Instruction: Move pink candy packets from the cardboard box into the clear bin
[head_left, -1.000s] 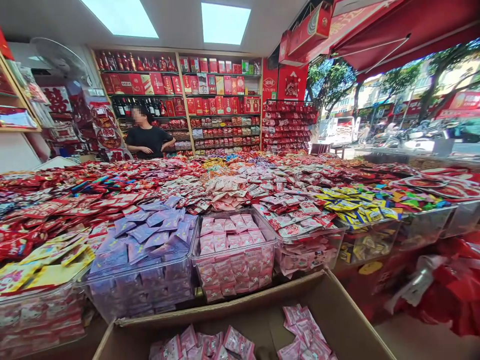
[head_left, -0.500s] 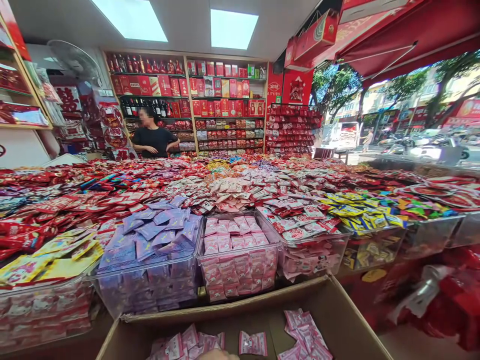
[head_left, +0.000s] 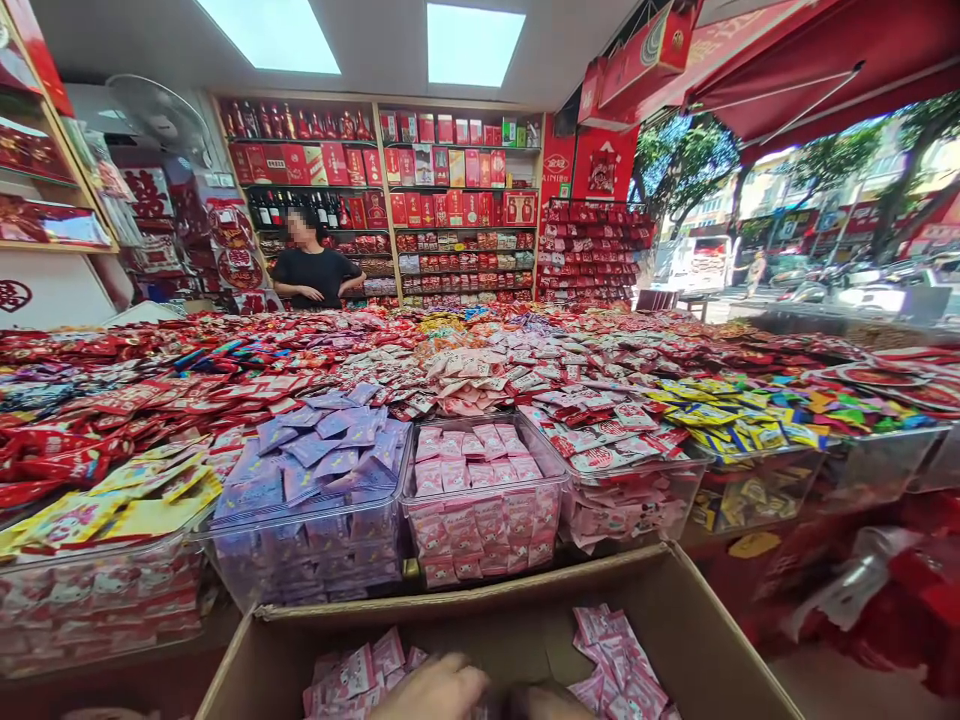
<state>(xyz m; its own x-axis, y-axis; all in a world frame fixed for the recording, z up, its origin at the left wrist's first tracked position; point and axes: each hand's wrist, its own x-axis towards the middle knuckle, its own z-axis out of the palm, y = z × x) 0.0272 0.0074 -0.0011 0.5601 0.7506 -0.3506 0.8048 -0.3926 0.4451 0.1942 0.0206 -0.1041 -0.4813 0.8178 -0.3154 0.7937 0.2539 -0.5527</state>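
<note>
An open cardboard box (head_left: 480,610) stands at the bottom middle, with small pink candy packets inside. One heap of packets (head_left: 352,680) lies on its left side and another heap of packets (head_left: 619,665) on its right. My left hand (head_left: 439,688) reaches into the box beside the left heap, its fingers curled; what they hold, if anything, is hidden. My right hand (head_left: 551,702) is low in the box near the right heap, dark and blurred, its fingers not readable. Just beyond the box is a clear plastic bin (head_left: 487,490) filled with rows of similar pink packets.
Left of it is a bin of purple packets (head_left: 322,470), then yellow packets (head_left: 142,505). Red-and-white packets (head_left: 607,440) and yellow-blue packets (head_left: 742,415) lie to the right. A person in black (head_left: 315,265) stands behind the wide candy display, before stocked shelves (head_left: 457,170).
My left hand has come further into view over the box, and my right hand has appeared beside it. The single packet between the heaps no longer shows. The view has shifted slightly.
</note>
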